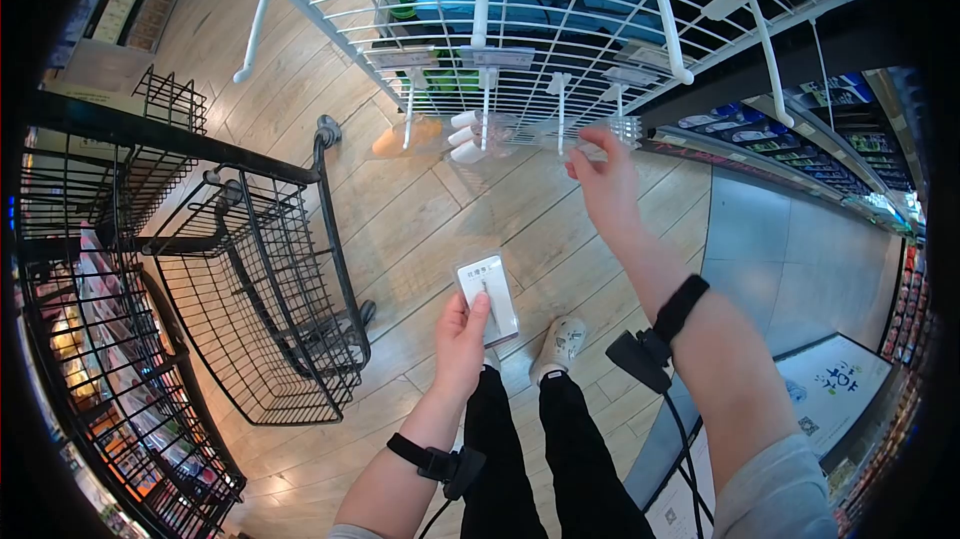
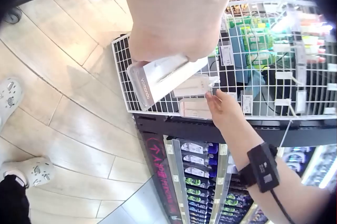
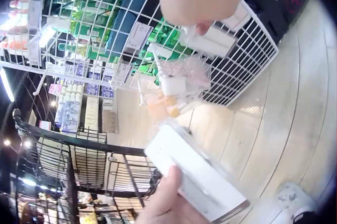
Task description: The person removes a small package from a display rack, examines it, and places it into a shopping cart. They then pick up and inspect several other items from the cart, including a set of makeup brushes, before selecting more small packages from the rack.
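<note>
My left hand [image 1: 462, 344] holds a flat white package [image 1: 488, 301] with a clear cover, thumb across its front; the right wrist view shows the same package [image 3: 192, 171] tilted. Up at the white wire rack, my right hand [image 1: 607, 184] has bent fingers at a clear package [image 1: 575, 132] on a hook. From the left wrist, that hand [image 2: 227, 109] touches the end of a hanging white package [image 2: 192, 86], with another pale package [image 2: 194, 108] beside it. Whether the fingers grip it cannot be told.
A black wire cart [image 1: 270, 289] stands at the left. White hooks stick out from the wire rack [image 1: 540, 39], some bearing small white bottles [image 1: 465, 136] and an orange item [image 1: 405, 137]. Shelves of packaged goods [image 1: 760, 139] are at the right; my shoes [image 1: 560, 344] are below.
</note>
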Motion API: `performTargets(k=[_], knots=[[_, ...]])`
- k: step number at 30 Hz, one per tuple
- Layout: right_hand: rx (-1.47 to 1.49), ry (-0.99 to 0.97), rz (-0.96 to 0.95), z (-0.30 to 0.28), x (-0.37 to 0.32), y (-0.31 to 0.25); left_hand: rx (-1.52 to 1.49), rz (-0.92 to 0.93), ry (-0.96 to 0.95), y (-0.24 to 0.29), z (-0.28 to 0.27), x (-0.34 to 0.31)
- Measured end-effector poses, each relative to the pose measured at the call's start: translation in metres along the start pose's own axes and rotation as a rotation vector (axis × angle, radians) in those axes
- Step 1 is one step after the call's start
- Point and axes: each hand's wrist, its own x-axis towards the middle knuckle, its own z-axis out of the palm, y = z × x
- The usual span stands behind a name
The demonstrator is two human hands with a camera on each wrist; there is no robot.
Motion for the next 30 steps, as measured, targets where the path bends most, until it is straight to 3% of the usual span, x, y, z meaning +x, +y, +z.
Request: performTargets(k=[2, 4, 5, 7, 8, 10, 17, 19, 20, 22, 23, 25, 26, 28, 30], knots=[[-0.072, 0.052, -0.085, -0.005, -0.024, -0.012, 0.011, -0.006, -0.025, 0.002, 0.000, 0.001], [-0.137, -0.218, 0.094, -0.013, -0.050, -0.024, -0.046, -0.049, -0.142, 0.004, 0.003, 0.004], [-0.137, -0.217, 0.097, -0.015, -0.060, -0.026, -0.045, -0.051, -0.142, 0.006, 0.005, 0.004], [0.097, -0.539, 0.272, -0.016, -0.072, -0.030, 0.028, -0.081, -0.210, 0.012, 0.011, 0.004], [0.098, -0.538, 0.272, -0.018, -0.072, -0.034, 0.030, -0.080, -0.211, 0.012, 0.013, 0.005], [0.201, -0.687, 0.492, -0.021, -0.070, -0.039, 0.029, -0.068, -0.264, 0.011, 0.015, 0.007], [0.153, -0.674, 0.320, -0.034, -0.059, -0.034, 0.076, -0.091, -0.278, 0.015, 0.030, 0.021], [0.163, -0.666, 0.491, -0.041, -0.048, -0.038, 0.147, 0.012, -0.314, 0.012, 0.038, 0.037], [0.161, -0.666, 0.487, -0.042, -0.043, -0.035, 0.145, 0.017, -0.316, 0.009, 0.043, 0.045], [0.306, -0.533, 0.455, -0.043, -0.034, -0.023, 0.278, 0.309, -0.209, 0.002, 0.053, 0.059], [0.302, -0.531, 0.454, -0.042, -0.028, -0.018, 0.274, 0.310, -0.212, 0.001, 0.055, 0.062], [0.286, -0.375, 0.329, -0.038, -0.015, -0.008, 0.641, 0.543, 0.165, 0.000, 0.053, 0.065], [0.289, -0.370, 0.331, -0.035, -0.010, -0.004, 0.645, 0.543, 0.160, 0.000, 0.049, 0.062], [0.221, -0.265, 0.274, -0.026, 0.000, 0.003, 0.349, 0.276, 0.010, -0.002, 0.034, 0.047], [0.207, -0.224, 0.252, -0.017, 0.007, 0.009, 0.314, 0.189, -0.026, -0.017, 0.017, 0.028]])
